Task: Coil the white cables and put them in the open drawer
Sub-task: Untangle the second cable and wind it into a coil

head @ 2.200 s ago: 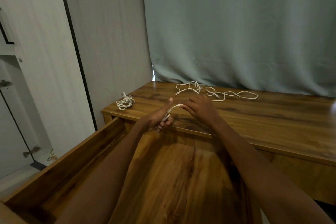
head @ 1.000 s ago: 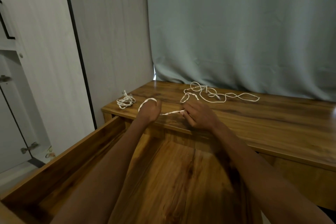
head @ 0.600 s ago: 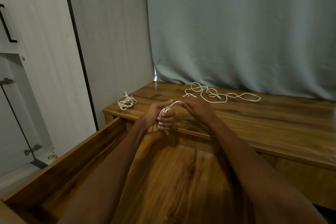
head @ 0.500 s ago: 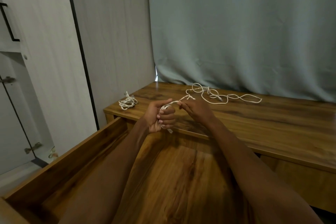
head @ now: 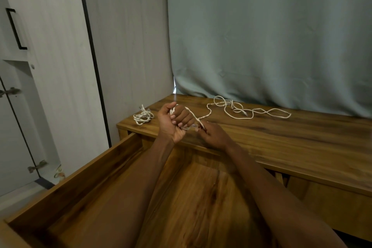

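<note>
left hand (head: 175, 122): raised over the desk's front edge, palm toward camera, fingers (head: 182, 118) curled tight round several turns of white cable (head: 237, 113)
right hand (head: 214, 136): just right of the left, low over the desk edge, fingertips pinching the cable strand where it leaves the left fist
white cable: taut short run between the hands, then twisted length across the desk (head: 281, 139) to loose loops lying near the curtain (head: 261, 32)
coiled bundle (head: 143, 117): second white cable, already wound, on the desk's left corner, apart from the hands
drawer (head: 80, 179): pulled open below both forearms, wood bottom visible, no cable seen in it
cabinet (head: 30, 66): pale doors at left, black handle
</note>
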Available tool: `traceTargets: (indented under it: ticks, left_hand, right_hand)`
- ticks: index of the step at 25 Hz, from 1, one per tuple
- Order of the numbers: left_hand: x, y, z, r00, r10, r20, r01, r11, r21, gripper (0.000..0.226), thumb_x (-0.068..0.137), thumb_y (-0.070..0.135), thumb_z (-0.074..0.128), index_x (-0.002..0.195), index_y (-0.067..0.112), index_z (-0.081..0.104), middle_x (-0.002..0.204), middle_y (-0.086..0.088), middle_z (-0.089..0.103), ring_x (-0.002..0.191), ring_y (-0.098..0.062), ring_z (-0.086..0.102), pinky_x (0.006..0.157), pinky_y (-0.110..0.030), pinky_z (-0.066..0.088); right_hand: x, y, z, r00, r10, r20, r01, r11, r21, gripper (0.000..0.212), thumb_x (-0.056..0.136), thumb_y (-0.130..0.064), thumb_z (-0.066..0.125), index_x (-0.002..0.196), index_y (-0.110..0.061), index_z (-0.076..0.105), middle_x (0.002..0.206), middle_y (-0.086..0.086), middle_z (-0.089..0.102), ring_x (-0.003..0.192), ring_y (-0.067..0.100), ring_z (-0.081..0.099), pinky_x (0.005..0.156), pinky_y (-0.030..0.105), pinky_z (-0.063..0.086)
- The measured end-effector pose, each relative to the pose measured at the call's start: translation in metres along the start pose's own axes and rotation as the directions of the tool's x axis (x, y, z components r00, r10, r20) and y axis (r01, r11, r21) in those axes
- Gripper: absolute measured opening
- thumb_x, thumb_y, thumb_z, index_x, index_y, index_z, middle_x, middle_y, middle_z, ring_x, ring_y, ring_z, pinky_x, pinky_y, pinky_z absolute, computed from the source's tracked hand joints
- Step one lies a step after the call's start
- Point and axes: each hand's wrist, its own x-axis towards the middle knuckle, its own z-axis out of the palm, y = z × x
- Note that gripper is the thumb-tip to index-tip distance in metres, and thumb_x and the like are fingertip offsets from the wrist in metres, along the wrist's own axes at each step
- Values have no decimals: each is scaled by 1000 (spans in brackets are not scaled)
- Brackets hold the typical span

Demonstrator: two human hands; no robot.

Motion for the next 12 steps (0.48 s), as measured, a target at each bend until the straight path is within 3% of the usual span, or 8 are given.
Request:
traceTargets:
  ticks: [3, 7, 10, 12]
  left_hand:
    - [10, 1, 7, 963, 220, -153, -223, 975, 1, 46, 90, 27, 30, 45, 20, 35, 36, 4, 26, 35, -13, 25, 43, -24, 24]
    - [20, 7, 20, 801, 448, -396, -441, 890, 114, 43, 89, 26, 31, 47, 17, 35, 40, 1, 26, 39, -17, 25, 45, -26, 24]
    - [24, 17, 20, 693, 539, -478, -445, 842, 304, 40, 92, 27, 35, 53, 16, 40, 47, 0, 32, 46, -16, 30, 51, -32, 24]
    - [24, 19, 14, 656, 595, -463, -295, 768, 568, 41, 99, 27, 36, 60, 17, 44, 55, -1, 39, 49, -12, 35, 53, -30, 27]
  right_hand:
    - [-2, 1, 0, 998, -21, 54, 24, 997, -68, 9, 96, -33, 59, 90, -26, 59, 81, -5, 61, 74, 13, 52, 68, 39, 45]
    - [-12, 5, -4, 996, 11, 93, 3, 989, -146, 14, 95, -42, 56, 89, -30, 61, 81, -7, 66, 73, 16, 58, 65, 38, 47]
    - [-20, 9, -11, 997, 18, 77, -5, 986, -165, 12, 98, -35, 58, 94, -28, 66, 87, -5, 70, 77, 16, 60, 65, 33, 41]
    - [-23, 7, -14, 997, -15, 78, 27, 988, -150, 12, 101, -33, 56, 97, -26, 66, 92, -5, 70, 81, 13, 58, 69, 33, 42]
